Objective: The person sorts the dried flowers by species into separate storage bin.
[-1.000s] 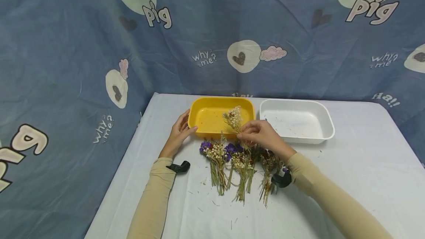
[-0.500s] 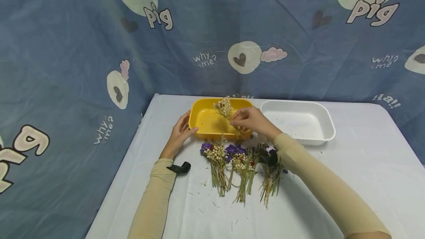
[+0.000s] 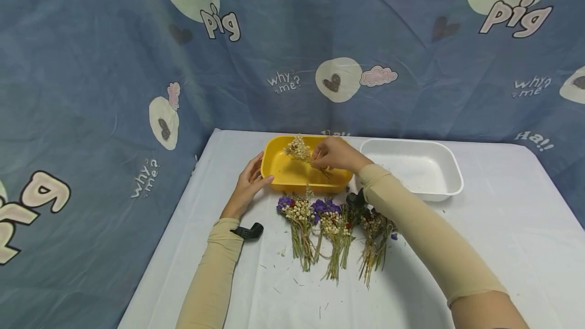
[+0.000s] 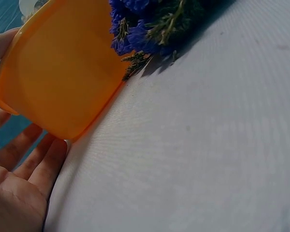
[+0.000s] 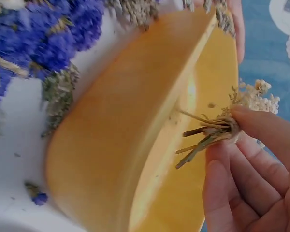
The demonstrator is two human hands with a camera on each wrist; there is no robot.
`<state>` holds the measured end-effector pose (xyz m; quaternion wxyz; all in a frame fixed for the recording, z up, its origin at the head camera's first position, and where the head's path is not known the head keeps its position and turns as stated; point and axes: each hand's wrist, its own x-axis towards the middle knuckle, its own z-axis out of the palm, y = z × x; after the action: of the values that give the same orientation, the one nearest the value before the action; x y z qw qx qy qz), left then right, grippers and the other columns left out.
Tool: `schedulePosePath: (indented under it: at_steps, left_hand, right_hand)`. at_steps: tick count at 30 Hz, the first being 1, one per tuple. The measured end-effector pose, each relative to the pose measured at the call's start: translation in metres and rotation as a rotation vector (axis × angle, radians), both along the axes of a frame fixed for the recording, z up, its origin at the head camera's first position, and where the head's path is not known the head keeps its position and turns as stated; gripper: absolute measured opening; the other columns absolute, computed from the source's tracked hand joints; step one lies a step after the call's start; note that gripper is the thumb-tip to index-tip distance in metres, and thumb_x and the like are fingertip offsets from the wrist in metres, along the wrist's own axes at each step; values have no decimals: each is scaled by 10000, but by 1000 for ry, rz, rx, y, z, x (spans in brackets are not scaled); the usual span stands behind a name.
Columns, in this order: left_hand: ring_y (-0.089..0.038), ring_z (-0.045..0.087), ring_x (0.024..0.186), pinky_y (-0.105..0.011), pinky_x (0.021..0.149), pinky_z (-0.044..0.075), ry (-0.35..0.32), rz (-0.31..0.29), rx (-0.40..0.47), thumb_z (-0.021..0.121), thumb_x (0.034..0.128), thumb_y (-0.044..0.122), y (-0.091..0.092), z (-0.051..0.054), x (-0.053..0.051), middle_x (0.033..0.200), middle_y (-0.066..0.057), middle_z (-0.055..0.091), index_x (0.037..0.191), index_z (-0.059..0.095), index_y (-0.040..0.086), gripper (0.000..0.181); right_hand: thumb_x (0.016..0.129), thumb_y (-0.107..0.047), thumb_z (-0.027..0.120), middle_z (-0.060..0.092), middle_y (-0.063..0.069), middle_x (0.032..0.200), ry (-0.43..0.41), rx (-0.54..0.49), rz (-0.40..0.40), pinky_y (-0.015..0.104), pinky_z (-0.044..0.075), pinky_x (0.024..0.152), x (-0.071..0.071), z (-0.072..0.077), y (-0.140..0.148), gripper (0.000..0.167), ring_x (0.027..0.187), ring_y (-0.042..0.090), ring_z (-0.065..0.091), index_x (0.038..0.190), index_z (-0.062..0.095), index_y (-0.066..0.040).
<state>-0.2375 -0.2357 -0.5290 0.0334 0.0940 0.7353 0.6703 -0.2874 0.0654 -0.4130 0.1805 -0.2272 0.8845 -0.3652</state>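
In the head view my right hand [image 3: 335, 154] pinches a small bunch of dried flowers [image 3: 299, 150] by its stems, over the yellow tray [image 3: 299, 187]. Its pale blossoms point left; the cut stem ends [image 5: 188, 154] show in the right wrist view, above the tray's inside. My left hand [image 3: 247, 187] holds the tray's left end, thumb at the front corner of the rim and fingers along the outer side. Several larger dried bouquets with purple and cream blossoms, among them a left bouquet [image 3: 299, 212], lie in front of the tray.
A white tray [image 3: 457, 187] stands to the right of the yellow one. Bits of stem and a small blue blossom [image 5: 38, 197] lie loose on the white-covered table [image 3: 493, 237]. Behind hangs a blue printed cloth [image 3: 256, 39].
My right hand has carried the small bunch left and further over the yellow tray, tilting it flatter. The left hand has stayed at the tray's end.
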Motion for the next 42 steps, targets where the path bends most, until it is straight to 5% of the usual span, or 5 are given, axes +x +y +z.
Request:
schedulePosePath:
  at_steps: [20, 24, 27, 33, 42]
  left_hand:
    - [-266, 412, 1511, -412, 1248, 386, 2, -9, 11, 729, 982, 194, -2, 0, 2, 1612, -63, 432, 1618, 318, 326, 769]
    - [-261, 401, 1520, -397, 1244, 392, -5, -13, 16, 724, 984, 184, -1, 0, 2, 1628, -56, 415, 1621, 314, 317, 769]
    - [-259, 401, 1521, -387, 1240, 398, -2, -14, 16, 725, 983, 181, 0, 1, 2, 1632, -54, 410, 1621, 314, 311, 770]
    - [-266, 417, 1508, -379, 1222, 423, 4, -22, 19, 729, 980, 186, 0, 2, 3, 1625, -53, 416, 1621, 318, 316, 772]
    - [-268, 412, 1510, -379, 1225, 418, 14, -20, 16, 727, 983, 189, -2, 1, 2, 1629, -52, 408, 1626, 312, 302, 774]
  right_hand:
    - [928, -152, 764, 779, 73, 1017, 66, 350, 102, 335, 580, 770, -27, -8, -36, 103, 774, 162, 609, 993, 814, -89]
    - [890, -94, 782, 617, 13, 671, 47, 315, 88, 281, 443, 599, -29, -17, -39, 76, 610, 138, 435, 819, 788, -66]
    - [886, -81, 782, 573, -1, 641, 25, 300, 85, 267, 396, 582, -29, -20, -40, 91, 599, 140, 394, 798, 783, -58]
    - [889, -94, 783, 780, 83, 1024, 23, 306, 85, 308, 596, 799, -27, -20, -38, 94, 825, 165, 639, 971, 818, -67]
    - [925, -130, 770, 748, 105, 1205, 21, 334, 95, 401, 603, 954, -24, -21, -42, 187, 1073, 261, 699, 1101, 795, -72]
